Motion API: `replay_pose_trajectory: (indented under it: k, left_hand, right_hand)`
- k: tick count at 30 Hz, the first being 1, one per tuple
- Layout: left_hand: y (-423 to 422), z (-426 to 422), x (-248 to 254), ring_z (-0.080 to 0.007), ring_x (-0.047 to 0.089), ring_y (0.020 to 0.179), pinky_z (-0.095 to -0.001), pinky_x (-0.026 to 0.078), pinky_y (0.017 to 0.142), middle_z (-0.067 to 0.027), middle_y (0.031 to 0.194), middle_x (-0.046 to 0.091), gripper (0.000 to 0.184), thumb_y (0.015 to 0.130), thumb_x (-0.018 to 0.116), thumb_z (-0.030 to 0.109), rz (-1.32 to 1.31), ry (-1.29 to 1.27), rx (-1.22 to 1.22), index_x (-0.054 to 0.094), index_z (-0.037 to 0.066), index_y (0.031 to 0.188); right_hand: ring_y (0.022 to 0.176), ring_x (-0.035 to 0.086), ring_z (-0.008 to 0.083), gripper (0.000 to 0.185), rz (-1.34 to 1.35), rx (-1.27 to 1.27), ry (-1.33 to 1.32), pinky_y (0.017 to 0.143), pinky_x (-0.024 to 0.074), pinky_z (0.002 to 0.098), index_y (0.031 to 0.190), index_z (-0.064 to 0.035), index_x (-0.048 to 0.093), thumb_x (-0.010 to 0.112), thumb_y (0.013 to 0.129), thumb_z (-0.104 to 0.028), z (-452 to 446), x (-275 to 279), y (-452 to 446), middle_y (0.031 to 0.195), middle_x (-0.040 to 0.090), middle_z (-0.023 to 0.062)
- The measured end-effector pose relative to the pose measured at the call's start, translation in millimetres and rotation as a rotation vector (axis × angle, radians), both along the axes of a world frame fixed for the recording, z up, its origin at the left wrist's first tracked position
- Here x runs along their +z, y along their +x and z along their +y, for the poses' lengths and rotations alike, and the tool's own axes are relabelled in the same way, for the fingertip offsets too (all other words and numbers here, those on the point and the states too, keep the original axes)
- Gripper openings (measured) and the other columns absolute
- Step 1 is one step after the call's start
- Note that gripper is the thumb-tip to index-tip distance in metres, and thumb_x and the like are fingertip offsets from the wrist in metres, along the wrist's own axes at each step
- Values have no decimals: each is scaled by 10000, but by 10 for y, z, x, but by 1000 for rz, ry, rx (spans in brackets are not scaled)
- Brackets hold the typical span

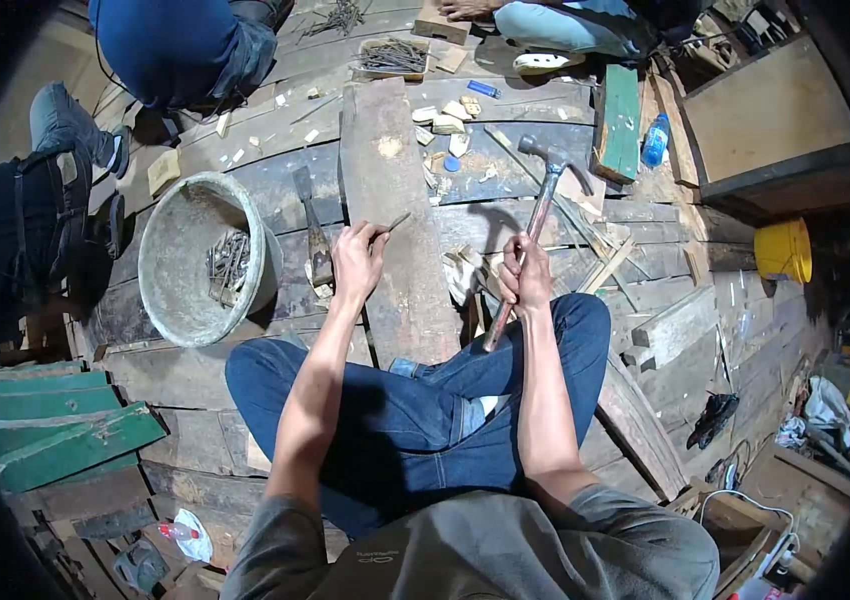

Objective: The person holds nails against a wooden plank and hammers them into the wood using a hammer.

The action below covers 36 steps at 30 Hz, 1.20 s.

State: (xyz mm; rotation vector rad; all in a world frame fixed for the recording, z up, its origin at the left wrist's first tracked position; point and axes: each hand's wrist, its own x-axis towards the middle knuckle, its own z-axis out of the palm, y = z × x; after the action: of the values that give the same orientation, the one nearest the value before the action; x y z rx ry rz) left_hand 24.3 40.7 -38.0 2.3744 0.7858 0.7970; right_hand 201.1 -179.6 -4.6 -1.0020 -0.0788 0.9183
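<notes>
My right hand [527, 275] is closed around the handle of a claw hammer [542, 205], its metal head raised and pointing away from me. My left hand [357, 262] pinches a short, dark nail [400, 219] just over a long wooden plank [385, 150] that runs away from my crossed legs. Left of that hand lies a chisel [313, 225] with a flat blade and wooden handle. A grey bucket [160, 270] beside it has a heap of nails [229, 266] inside.
Wood chips [448, 124], a blue lighter [483, 89] and a box of nails [393, 57] lie ahead. Green boards [65, 440] are stacked at left. Other people sit at the far side and left. A yellow bucket [783, 250] and a wooden cabinet [775, 115] stand right.
</notes>
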Motion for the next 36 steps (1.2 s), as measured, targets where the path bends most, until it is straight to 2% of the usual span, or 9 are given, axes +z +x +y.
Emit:
replay_pose_trajectory:
  k: [8,10,11,15,19,22,26,27,36]
  left_hand:
    - [-2,-49,-41,-337,648,773,-403,501,698,-160,812,657,82,824,714,55,-28,-47,23,702,-14,865]
    - [6,-19,-104,-341,654,778,-401,506,700,-164,817,660,82,827,714,50,-58,-69,37,704,-19,871]
    - [2,-2,-125,-343,662,778,-401,509,705,-173,824,663,86,825,719,44,-87,-93,27,712,-18,884]
    - [-17,2,-155,-337,637,783,-415,495,706,-168,804,656,99,807,745,53,-111,-44,53,730,-6,885]
    - [-38,4,-163,-330,626,782,-412,489,703,-161,796,652,103,802,750,52,-157,-28,49,743,10,895]
    - [-48,-38,-127,-332,621,775,-415,481,703,-158,786,645,97,801,752,60,-158,-111,60,740,10,882]
    - [-49,-37,-127,-345,608,771,-430,473,704,-162,783,636,91,802,746,65,-198,-75,59,732,2,866]
    - [-54,-45,-135,-349,602,772,-436,475,705,-167,788,636,88,805,738,58,-202,-63,60,732,-3,869]
    - [-59,-15,-304,-378,632,851,-445,491,782,-190,866,657,123,744,702,7,-239,-45,80,701,-17,864]
  right_hand:
    - [331,287,52,351,-190,32,-159,274,207,244,922,-75,507,444,1058,-393,66,349,-74,525,347,-48]
    - [391,359,79,356,-294,55,-275,353,287,265,895,-67,517,442,1062,-372,101,383,-180,551,401,-36]
    - [493,439,102,373,-622,21,-453,468,354,281,863,-51,535,441,1063,-351,126,182,-215,597,472,-20]
    - [622,582,358,428,-923,148,-645,620,446,469,949,23,578,459,1048,-376,177,374,-543,667,550,227]
    - [712,630,477,429,-955,382,-818,649,467,504,1058,36,595,489,1035,-379,184,305,-668,759,615,312]
    - [577,551,367,445,-1032,280,-799,585,428,459,885,40,577,504,1035,-373,224,290,-766,612,536,215]
    - [674,601,460,429,-1119,223,-798,631,452,507,907,43,588,497,1034,-357,258,427,-853,686,588,264]
    - [704,630,497,372,-1097,314,-837,604,478,525,1060,60,570,513,1028,-306,264,470,-843,699,593,324]
    - [643,627,512,329,-1229,279,-746,526,457,538,1017,58,571,520,1018,-267,283,306,-954,628,576,321]
